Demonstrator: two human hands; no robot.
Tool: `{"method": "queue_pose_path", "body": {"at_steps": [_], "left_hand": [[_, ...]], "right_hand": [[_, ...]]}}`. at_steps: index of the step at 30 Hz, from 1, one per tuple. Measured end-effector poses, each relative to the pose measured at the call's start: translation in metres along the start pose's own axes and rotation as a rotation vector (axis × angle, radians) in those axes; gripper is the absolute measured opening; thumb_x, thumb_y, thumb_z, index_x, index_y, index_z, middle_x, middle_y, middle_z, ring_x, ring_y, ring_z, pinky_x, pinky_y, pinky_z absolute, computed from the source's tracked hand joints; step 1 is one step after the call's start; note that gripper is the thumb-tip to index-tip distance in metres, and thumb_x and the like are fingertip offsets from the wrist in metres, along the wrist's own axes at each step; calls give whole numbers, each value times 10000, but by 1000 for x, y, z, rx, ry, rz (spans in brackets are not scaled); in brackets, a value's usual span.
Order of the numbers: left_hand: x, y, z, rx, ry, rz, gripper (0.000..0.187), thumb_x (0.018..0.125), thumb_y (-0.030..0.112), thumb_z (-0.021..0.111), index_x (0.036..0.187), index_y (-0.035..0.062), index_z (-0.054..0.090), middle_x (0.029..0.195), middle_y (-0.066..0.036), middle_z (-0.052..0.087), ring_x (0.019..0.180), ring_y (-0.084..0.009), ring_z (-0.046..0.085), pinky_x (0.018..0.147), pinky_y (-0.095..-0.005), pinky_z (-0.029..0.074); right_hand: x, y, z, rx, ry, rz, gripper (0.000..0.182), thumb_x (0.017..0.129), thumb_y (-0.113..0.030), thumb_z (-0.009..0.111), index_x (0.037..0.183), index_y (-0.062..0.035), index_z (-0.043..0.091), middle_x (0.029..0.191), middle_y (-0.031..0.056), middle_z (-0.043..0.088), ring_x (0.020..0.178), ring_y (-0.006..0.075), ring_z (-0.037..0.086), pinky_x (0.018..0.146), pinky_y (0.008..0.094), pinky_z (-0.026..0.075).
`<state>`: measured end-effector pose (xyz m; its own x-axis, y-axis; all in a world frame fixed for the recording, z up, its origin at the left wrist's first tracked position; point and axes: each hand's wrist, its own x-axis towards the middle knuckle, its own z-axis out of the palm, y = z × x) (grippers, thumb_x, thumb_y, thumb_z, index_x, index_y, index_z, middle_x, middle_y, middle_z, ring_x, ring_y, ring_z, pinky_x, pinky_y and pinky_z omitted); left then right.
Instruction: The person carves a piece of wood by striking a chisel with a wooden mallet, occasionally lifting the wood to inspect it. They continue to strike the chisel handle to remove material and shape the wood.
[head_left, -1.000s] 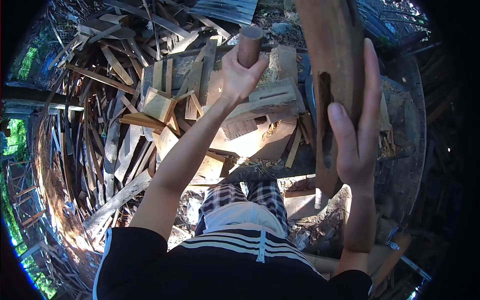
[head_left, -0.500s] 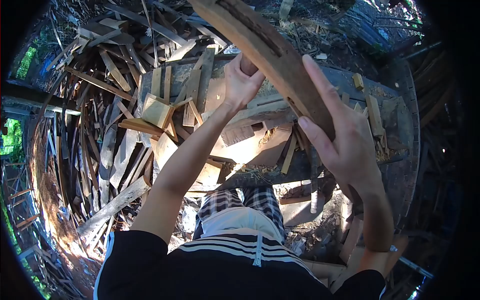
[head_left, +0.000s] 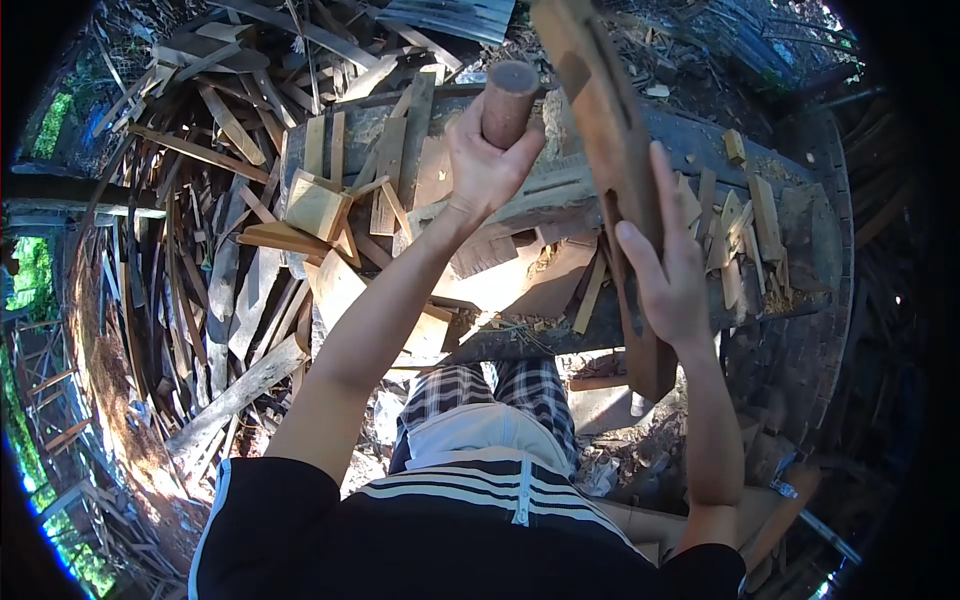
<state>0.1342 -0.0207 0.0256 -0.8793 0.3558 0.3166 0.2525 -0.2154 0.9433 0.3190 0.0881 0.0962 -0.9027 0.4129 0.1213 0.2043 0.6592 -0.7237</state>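
My left hand (head_left: 488, 165) is closed round a thick round wooden cylinder (head_left: 510, 100), whose flat end faces up; its lower part is hidden in the fist. My right hand (head_left: 672, 270) grips a long brown wooden beam (head_left: 600, 110) with slots cut in it. The thumb lies over one face of the beam and the fingers run along its right side. Held steeply, this beam crosses the bench from far edge to near edge. Beneath and between my hands, a weathered slotted timber (head_left: 560, 195) lies on the workbench (head_left: 590, 335).
Offcuts and a squared wood block (head_left: 318, 212) sit on the bench's left. Wood scraps and shavings (head_left: 735, 235) lie to the right. A large heap of boards (head_left: 225, 250) stands at the left, and a corrugated sheet (head_left: 450, 18) is at the far side.
The beam has swung more upright, and its near end has come down towards me past the bench edge. My right hand moved slightly nearer; the cylinder in my left hand now shows clearly.
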Motion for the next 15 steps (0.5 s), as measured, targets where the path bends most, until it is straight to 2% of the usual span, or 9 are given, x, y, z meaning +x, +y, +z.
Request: {"method": "queue_pose_path", "body": {"at_steps": [1,3,4,6,7,8,9,12,15], "left_hand": [[0,-1,1,-1,-10,-1,203,748,132,710,852,-1,597,675,-15,575,601,-72,496,570,-267,433],[0,-4,-3,-5,-24,-14,205,748,141,725,828,7,591,661,-12,572,594,-81,516,559,-271,436],[0,-7,-7,4,-31,-18,205,748,141,725,828,7,591,661,-12,572,594,-81,516,559,-271,436],[3,-15,-16,-60,36,-100,197,748,139,741,789,29,582,652,-15,579,587,-90,535,550,-270,436],[11,-14,-18,-119,65,64,125,804,60,663,815,32,541,585,5,504,425,-76,448,375,-243,326],[13,-10,-23,-237,127,-29,124,808,46,636,844,25,519,567,-5,493,413,-81,427,368,-253,315],[18,-15,-33,-310,169,-31,131,807,32,610,865,33,492,547,-11,460,402,-83,400,360,-264,303],[34,-31,-61,-444,364,-155,114,822,102,570,809,78,459,523,4,363,390,-109,323,383,-284,286],[38,-38,-69,-476,366,-218,109,826,110,559,796,86,456,524,-5,361,393,-114,331,397,-284,299]], "right_hand": [[-4,18,8,1,8,7,703,963,-233,554,1571,-148,211,1301,266,592,1120,398,642,917,421,515],[-13,59,29,-71,-62,109,703,971,-264,537,1574,-165,189,1171,282,649,1001,439,668,844,457,530],[-16,68,36,-61,-62,116,703,971,-264,537,1574,-165,189,1171,282,649,1001,439,668,844,457,530],[-25,85,49,-43,-153,299,707,973,-282,528,1575,-178,173,1001,296,678,872,471,668,776,503,526],[-29,96,58,-72,-80,181,722,964,-294,548,1573,-169,179,900,309,664,810,480,659,739,529,518],[-34,104,64,-66,-70,197,722,964,-294,548,1573,-169,179,900,309,664,810,480,659,739,529,518],[-37,104,68,-125,-59,178,733,958,-300,559,1571,-163,182,866,301,660,798,482,654,723,533,515],[-39,104,75,-181,-43,184,759,944,-303,582,1570,-150,181,813,290,648,757,491,639,690,545,504],[-39,108,79,-183,-10,162,764,944,-293,580,1571,-147,168,807,287,647,740,484,641,696,542,513]]}}
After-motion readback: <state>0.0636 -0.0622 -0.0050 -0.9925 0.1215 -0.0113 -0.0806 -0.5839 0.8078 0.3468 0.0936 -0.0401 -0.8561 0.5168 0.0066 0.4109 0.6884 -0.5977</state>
